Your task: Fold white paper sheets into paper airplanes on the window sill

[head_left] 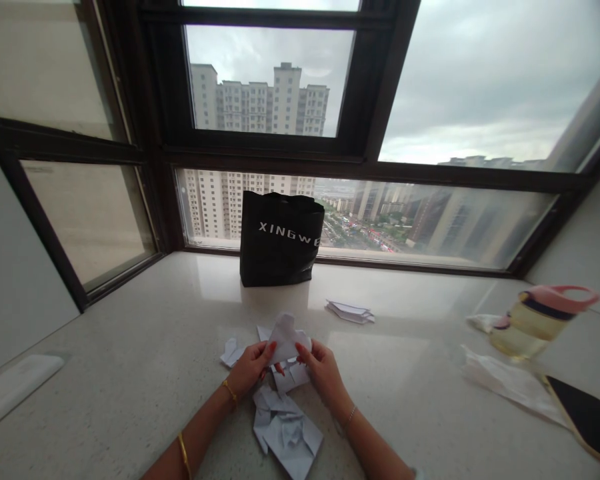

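Note:
Between my two hands is a folded piece of white paper (283, 339), held up a little above the counter. My left hand (251, 367) pinches its left side, the thumb lying on the near face. On the right side, my right hand (322, 370) grips it in the same way. Under and around the hands lie more folded papers, among them a small folded paper (231, 352) beside my left hand. A larger crumpled, folded white paper (290, 433) lies nearest to me, between my forearms. The undersides of the held paper are hidden.
A black bag (280, 247) stands by the window. A flat folded paper stack (351, 311) lies to its right. On the far right are a yellowish bottle with a pink lid (535, 323), a tissue (510, 383) and a phone (585, 413). A white strip (17, 387) lies at left.

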Motion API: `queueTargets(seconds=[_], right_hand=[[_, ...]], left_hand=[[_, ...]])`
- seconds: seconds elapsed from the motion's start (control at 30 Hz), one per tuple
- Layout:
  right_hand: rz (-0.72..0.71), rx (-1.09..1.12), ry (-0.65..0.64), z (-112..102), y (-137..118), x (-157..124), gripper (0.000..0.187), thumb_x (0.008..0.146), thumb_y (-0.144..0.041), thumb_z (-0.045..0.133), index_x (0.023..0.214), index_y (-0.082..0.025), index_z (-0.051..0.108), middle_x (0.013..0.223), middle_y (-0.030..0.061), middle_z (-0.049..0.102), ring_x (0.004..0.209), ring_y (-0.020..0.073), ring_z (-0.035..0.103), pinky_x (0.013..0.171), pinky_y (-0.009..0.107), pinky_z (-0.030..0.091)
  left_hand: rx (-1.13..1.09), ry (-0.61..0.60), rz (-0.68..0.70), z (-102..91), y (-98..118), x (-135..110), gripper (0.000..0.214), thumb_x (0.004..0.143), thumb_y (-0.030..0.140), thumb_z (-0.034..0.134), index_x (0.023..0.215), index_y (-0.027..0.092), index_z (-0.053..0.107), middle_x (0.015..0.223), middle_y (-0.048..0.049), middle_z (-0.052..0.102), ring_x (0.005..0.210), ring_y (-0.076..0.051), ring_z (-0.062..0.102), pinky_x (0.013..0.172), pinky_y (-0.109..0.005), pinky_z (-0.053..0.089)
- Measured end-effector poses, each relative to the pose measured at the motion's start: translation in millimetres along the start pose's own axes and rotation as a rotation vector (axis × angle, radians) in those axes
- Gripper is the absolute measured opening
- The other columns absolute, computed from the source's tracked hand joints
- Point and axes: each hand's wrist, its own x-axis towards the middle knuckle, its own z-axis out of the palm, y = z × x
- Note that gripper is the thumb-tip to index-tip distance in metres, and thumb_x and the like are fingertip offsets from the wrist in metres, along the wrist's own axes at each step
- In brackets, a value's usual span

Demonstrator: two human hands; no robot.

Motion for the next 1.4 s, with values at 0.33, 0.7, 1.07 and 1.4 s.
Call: queueTargets(seconds=[0.33, 0.7, 1.07, 1.4], right_hand=[[0.038, -0.118, -0.017, 1.2, 6.7, 0.4, 0.056, 0.065, -0.068, 0.047, 0.040, -0.018, 0.045, 0.035, -0.0047, 0.035, 0.036, 0.0080, 0.034, 0.039, 0.021, 0.025], [0.093, -0.067, -0.016, 7.9, 3.6, 3.7, 0.066, 0.064, -0.077, 0.035, 0.036, -0.018, 0.046, 0.032, -0.0036, 0.032, 0.034, 0.0081, 0.031, 0.040, 0.022, 0.024], [0.104, -0.083, -0.013, 13.9, 3.8, 5.9, 0.067, 0.061, -0.079, 0.035, 0.035, -0.018, 0.044, 0.032, -0.0028, 0.033, 0.034, 0.0082, 0.032, 0.040, 0.022, 0.026], [0.127, -0.076, -0.004, 14.1, 13.1, 6.5, 0.067, 0.062, -0.078, 0.036, 0.034, -0.018, 0.043, 0.031, -0.0039, 0.032, 0.032, 0.0068, 0.031, 0.039, 0.021, 0.025]], left_hand=[[0.079, 0.137, 0.073, 2.1, 6.2, -4.9, 0.048, 0.072, 0.063, 0.045, 0.071, 0.015, 0.054, 0.054, 0.0011, 0.056, 0.045, -0.010, 0.039, 0.041, -0.021, 0.024], [0.077, 0.148, 0.080, -0.8, 3.4, -3.0, 0.047, 0.071, 0.062, 0.046, 0.071, 0.016, 0.053, 0.054, 0.0008, 0.056, 0.054, -0.014, 0.047, 0.049, -0.022, 0.033], [0.105, 0.152, 0.102, -1.0, 5.6, -3.2, 0.047, 0.073, 0.061, 0.045, 0.067, 0.016, 0.053, 0.054, 0.0000, 0.057, 0.055, -0.015, 0.050, 0.055, -0.025, 0.038], [0.099, 0.149, 0.088, 0.1, -0.9, -0.7, 0.049, 0.072, 0.064, 0.043, 0.066, 0.016, 0.052, 0.053, 0.0007, 0.055, 0.055, -0.015, 0.051, 0.056, -0.024, 0.038]])
